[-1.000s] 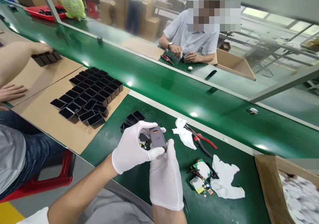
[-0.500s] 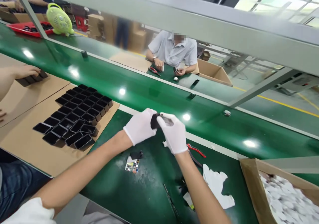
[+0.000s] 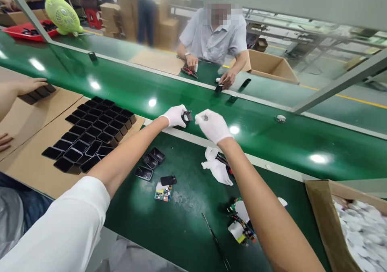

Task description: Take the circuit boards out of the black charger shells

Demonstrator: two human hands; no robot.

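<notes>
Nearest, a pair of dark tweezers (image 3: 215, 241) lies on the green work surface (image 3: 181, 231), with a cluster of circuit boards (image 3: 240, 225) to its right, partly covered by the right forearm. A cardboard box (image 3: 322, 219) full of white pieces (image 3: 359, 231) stands further right. Slightly deeper, a small circuit board (image 3: 163, 193) lies just beside a flat black cover (image 3: 168, 180); past them sit three open black cases (image 3: 150, 161), and a crumpled white glove (image 3: 216, 167) lies across from these. Beyond all this, at the near edge of the green belt (image 3: 272, 143), the gloved left hand (image 3: 174, 116) holds a small black casing (image 3: 188, 117), closed around it so that the piece juts from the fingertips toward the right hand. The gloved right hand (image 3: 211, 126) hovers just beside the casing, apart from it, fingers curled inward with the thumb near them; whether they pinch anything cannot be told. Across the belt, a co-worker's hand (image 3: 228, 79) touches another black piece (image 3: 218, 88), near a dark tube-like part (image 3: 244, 84).
</notes>
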